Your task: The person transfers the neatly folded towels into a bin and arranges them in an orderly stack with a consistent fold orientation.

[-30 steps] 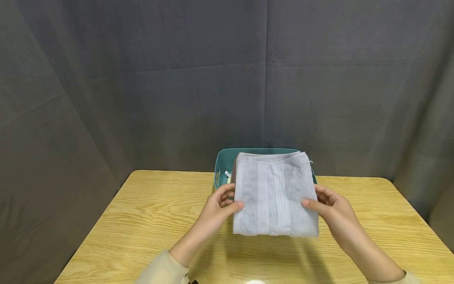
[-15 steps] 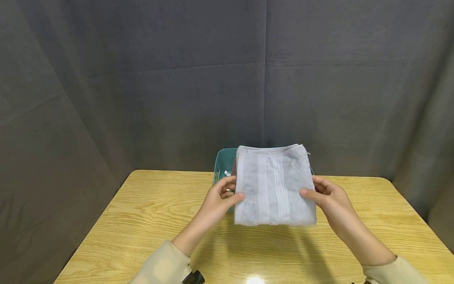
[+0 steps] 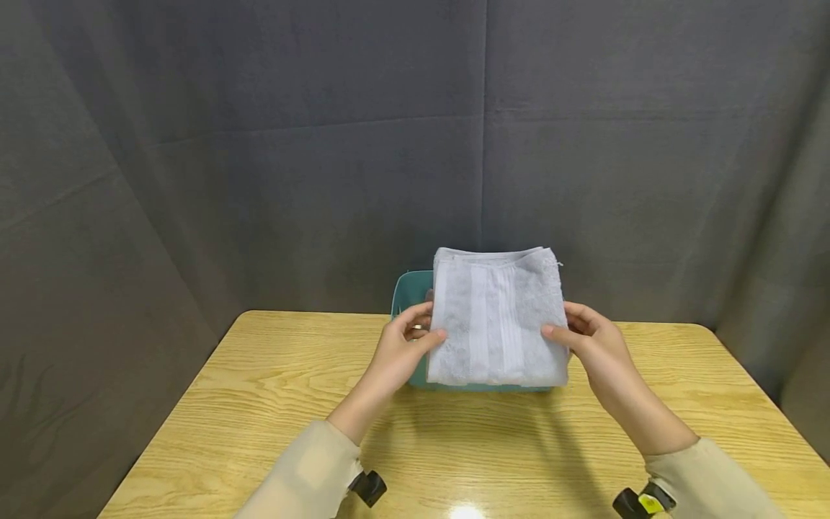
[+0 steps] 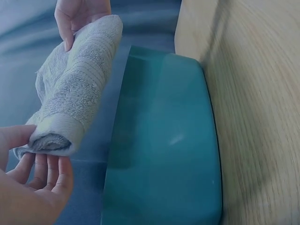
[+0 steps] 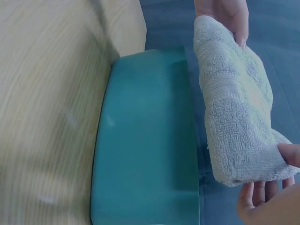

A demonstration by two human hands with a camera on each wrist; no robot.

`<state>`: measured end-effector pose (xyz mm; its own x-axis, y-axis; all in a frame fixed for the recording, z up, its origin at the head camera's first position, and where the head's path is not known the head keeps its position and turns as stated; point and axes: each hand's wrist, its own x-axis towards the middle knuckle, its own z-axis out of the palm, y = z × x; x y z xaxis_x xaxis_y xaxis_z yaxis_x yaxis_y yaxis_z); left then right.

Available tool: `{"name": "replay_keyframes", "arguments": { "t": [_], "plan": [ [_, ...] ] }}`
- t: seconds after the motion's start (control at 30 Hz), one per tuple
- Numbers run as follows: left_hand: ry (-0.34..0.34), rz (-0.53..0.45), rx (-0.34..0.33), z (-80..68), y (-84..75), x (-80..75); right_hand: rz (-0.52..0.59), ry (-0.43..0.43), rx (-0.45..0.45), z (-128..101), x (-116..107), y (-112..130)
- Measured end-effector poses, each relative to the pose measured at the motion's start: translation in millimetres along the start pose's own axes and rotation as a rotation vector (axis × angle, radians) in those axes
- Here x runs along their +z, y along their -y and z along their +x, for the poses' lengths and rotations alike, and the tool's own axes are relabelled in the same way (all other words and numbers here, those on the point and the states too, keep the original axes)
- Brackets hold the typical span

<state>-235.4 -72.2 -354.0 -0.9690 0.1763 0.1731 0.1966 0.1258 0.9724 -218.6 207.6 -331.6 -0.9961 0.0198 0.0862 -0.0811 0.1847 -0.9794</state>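
Dark grey cloth walls [image 3: 259, 144] stand behind a light wooden table [image 3: 259, 404]. At the far edge of the table sits a teal plastic tub with rounded corners [image 3: 408, 292]. Above this tub the person holds a folded pale grey terry towel with ribbed stripes [image 3: 496, 317], lifted in the air and not touching the rim. The left hand [image 3: 405, 346] pinches the left edge of the towel, thumb on top and fingers curled below. The right hand [image 3: 586, 339] pinches the right edge in the same way.
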Motion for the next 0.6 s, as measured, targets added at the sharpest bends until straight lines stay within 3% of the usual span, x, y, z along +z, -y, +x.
{"name": "replay_keyframes", "arguments": {
  "t": [0.13, 0.37, 0.6],
  "plan": [
    [-0.016, -0.019, -0.017, 6.7, 3.1, 0.4, -0.010, -0.014, 0.017, 7.3, 2.4, 2.2],
    [-0.051, -0.002, 0.030, 15.4, 0.3, 0.1, -0.016, -0.039, 0.055, 18.9, 7.2, 6.2],
    [-0.081, 0.010, 0.031, 25.3, -4.5, -0.4, 0.002, -0.065, 0.063, 29.6, 11.6, 10.2]
  ]
}}
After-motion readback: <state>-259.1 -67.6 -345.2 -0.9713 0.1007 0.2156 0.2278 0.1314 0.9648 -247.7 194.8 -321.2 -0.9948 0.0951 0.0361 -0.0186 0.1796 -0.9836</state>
